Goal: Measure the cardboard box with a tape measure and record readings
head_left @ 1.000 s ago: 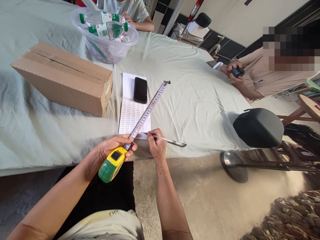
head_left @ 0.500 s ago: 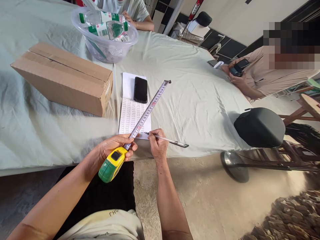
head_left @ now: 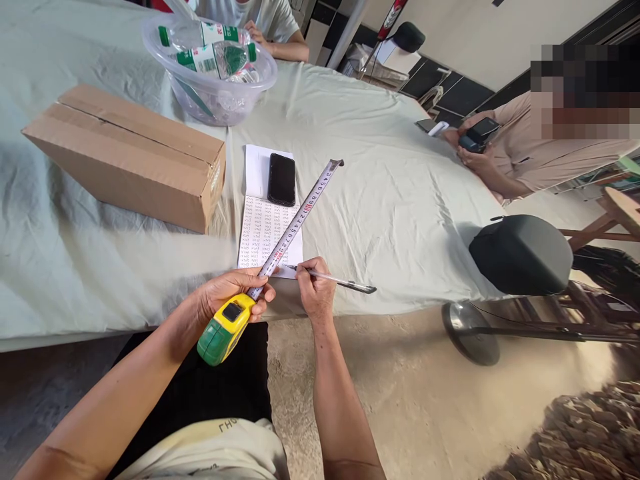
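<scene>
My left hand [head_left: 237,292] is closed on a tape measure [head_left: 227,330] with a yellow and green case, gripping the pulled-out blade near its mouth. The blade stretches up and to the right, passing over a notebook [head_left: 257,227] filled with rows of handwriting. A pen [head_left: 340,281] is pinched in my right hand [head_left: 317,287], its tip at the bottom edge of the page. On the notebook's upper part lies a black smartphone [head_left: 282,179]. My left fingers and the blade cover some of the page.
A cardboard box [head_left: 125,160] stands left on the cloth-covered table [head_left: 380,180]. Behind it is a plastic basin [head_left: 210,100] of bottles. Two people sit across and at the right, one holding a dark device [head_left: 479,135]. A black rounded object [head_left: 520,255] sits at the right edge.
The pen's back end has dipped very slightly to the left. Both hands, the tape measure and the notebook stay nearly where they were.
</scene>
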`<state>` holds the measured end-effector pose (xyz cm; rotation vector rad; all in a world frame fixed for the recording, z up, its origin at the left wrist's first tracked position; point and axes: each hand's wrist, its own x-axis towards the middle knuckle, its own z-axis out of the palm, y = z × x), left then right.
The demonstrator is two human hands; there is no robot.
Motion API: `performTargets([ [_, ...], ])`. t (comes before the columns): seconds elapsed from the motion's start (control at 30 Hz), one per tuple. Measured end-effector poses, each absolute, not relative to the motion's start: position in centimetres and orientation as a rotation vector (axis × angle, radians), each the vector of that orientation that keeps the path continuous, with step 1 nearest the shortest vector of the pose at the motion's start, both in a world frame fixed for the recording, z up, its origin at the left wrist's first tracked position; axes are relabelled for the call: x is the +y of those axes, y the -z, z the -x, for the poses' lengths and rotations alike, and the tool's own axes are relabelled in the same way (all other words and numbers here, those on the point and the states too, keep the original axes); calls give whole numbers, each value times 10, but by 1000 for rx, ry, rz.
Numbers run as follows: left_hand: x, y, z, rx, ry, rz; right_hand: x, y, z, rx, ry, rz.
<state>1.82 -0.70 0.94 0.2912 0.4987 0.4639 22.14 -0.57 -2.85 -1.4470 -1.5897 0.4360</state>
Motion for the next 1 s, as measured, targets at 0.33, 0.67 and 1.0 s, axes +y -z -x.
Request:
performTargets([
  [0.33, -7, -10, -18, 504, -470, -286, -5, 27, -221, -1544, -419, 1452],
  [0.67, -8, -11, -18, 545, -467, -307, -5, 27, -221, -1559, -437, 1451],
  [1.0, -7, -12, -18, 531, -459, -320, -6, 29, -222, -1520, -475, 1432],
])
